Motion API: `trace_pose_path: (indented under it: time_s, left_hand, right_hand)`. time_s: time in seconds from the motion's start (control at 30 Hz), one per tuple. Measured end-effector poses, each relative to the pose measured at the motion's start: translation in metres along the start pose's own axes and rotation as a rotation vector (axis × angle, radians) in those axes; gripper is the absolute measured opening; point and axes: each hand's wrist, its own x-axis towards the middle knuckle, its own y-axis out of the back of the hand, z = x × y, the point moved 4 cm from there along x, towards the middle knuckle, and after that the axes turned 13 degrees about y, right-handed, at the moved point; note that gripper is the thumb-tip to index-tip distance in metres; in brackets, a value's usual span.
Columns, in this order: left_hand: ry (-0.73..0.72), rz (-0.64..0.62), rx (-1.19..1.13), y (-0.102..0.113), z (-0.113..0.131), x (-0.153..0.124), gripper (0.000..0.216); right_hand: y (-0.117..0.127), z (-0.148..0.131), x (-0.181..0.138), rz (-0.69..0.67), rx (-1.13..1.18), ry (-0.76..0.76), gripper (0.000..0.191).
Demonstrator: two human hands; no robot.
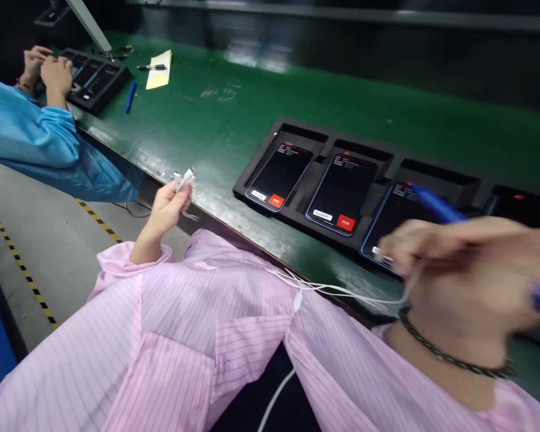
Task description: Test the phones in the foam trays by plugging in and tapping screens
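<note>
My left hand (164, 210) is closed around white cable plugs (188, 178), held above the bench's front edge. On the right, my right hand (459, 282), blurred by motion, has a blue pen (436, 204) tucked across its fingers. White cables (342, 292) run to that hand from across my lap; the spot where its fingers meet them is smeared. Beneath and beside it lies a black tray (270, 150) with several phones in its slots. The left phone (281, 174) and the middle phone (342, 189) show dark screens with red and white boxes. Another phone (396, 210) is partly covered by my right hand.
A co-worker in a blue sleeve (49, 135) has both hands over another black tray (99, 90) at the far left. Between us on the green bench (207, 120) lie a blue pen (131, 96) and yellow paper (159, 75) with a black pen (152, 67).
</note>
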Motion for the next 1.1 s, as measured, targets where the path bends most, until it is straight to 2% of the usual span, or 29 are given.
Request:
trace_pose_path:
  time_s: [0.03,0.07,0.1,0.17,0.23,0.37,0.47,0.67,0.9,1.1]
  left_hand:
    - [0.041,-0.056,-0.011,-0.013,-0.006,0.001,0.057]
    - [0.081,-0.126,-0.016,-0.027,-0.012,0.002,0.059]
    - [0.118,-0.197,-0.018,-0.041,-0.018,0.0,0.059]
    - [0.179,-0.304,-0.017,-0.065,-0.03,-0.004,0.059]
    - [0.201,-0.312,-0.031,-0.082,-0.037,-0.006,0.059]
    - [0.293,-0.308,-0.108,-0.104,-0.041,-0.004,0.058]
    - [0.388,-0.298,-0.069,-0.112,-0.04,-0.004,0.048]
    - [0.399,-0.256,0.177,-0.114,-0.03,-0.007,0.029]
    - [0.413,-0.216,0.221,-0.114,-0.029,-0.001,0.029]
    - [0.409,-0.169,0.255,-0.119,-0.027,-0.001,0.026]
  right_hand:
    - [-0.009,0.001,0.004,0.072,0.039,-0.019,0.048]
    - [-0.02,0.003,0.008,0.072,0.03,-0.016,0.042]
    - [-0.031,0.006,0.012,0.027,-0.013,0.016,0.036]
    - [-0.054,0.015,0.018,-0.157,-0.16,0.119,0.033]
    - [-0.074,0.027,0.024,-0.258,-0.26,0.181,0.034]
    - [-0.103,0.05,0.037,-0.3,-0.318,0.135,0.032]
    - [-0.116,0.059,0.043,-0.326,-0.406,0.083,0.029]
    - [-0.12,0.059,0.046,-0.403,-0.525,0.023,0.031]
    - [-0.12,0.054,0.048,-0.441,-0.536,0.012,0.032]
    - [-0.121,0.05,0.05,-0.542,-0.526,-0.025,0.029]
